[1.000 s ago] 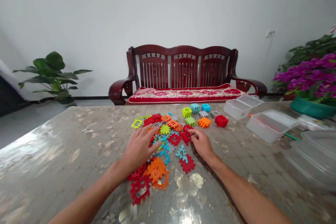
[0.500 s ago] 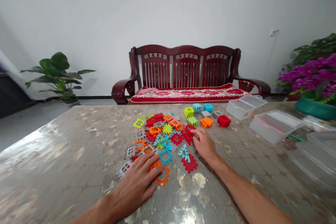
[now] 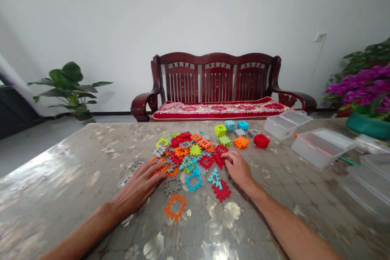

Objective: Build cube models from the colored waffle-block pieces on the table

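A loose pile of toothed plastic building tiles (image 3: 195,150) in red, orange, blue, green and grey covers the middle of the table. My left hand (image 3: 141,178) lies palm down over the pile's left edge, fingers stretched across orange and grey tiles. Under it, the hidden tiles cannot be made out. An orange tile with a square opening (image 3: 167,212) lies alone nearer me. At the pile's right side rests my right hand (image 3: 239,168), its fingertips touching red tiles (image 3: 219,158) and its fingers partly curled. A light blue triangular tile (image 3: 214,178) overlaps a red tile (image 3: 222,191) close by.
Behind my right hand stand small stacks sorted by colour, among them an orange stack (image 3: 241,142) and a red stack (image 3: 261,141). Clear plastic boxes (image 3: 313,152) sit at the right, near a flower pot (image 3: 367,126). A wooden bench (image 3: 216,77) stands beyond the table.
My left hand has moved left and slightly away from me, uncovering the orange tile and a grey one. Grey tiles at the left have shifted. My right hand stays by the red tiles.
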Action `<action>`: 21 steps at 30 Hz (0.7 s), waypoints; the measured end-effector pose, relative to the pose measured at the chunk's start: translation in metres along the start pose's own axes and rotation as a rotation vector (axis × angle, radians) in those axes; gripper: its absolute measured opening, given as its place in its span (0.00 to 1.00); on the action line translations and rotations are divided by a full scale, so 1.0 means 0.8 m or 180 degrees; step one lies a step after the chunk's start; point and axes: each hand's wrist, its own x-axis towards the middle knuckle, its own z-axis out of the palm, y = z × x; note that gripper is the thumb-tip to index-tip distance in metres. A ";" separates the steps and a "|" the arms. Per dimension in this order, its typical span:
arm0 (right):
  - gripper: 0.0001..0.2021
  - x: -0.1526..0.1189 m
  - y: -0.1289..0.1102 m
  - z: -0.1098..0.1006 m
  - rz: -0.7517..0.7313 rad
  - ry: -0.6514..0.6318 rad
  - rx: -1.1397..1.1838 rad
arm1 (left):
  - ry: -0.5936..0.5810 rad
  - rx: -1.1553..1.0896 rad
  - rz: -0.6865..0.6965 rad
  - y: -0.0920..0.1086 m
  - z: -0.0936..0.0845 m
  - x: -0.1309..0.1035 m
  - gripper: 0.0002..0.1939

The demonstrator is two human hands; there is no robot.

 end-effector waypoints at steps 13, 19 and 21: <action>0.16 0.002 0.006 0.005 -0.0058 0.0239 0.0306 | -0.0305 -0.0058 -0.0100 0.081 -0.009 0.015 0.36; 0.16 0.002 0.008 0.007 -0.0149 0.0233 0.0285 | -0.0549 -0.0051 0.0338 0.110 -0.001 0.025 0.35; 0.16 0.002 0.008 0.006 -0.0162 0.0236 0.0296 | -0.0468 0.0069 0.0259 0.096 0.007 0.037 0.32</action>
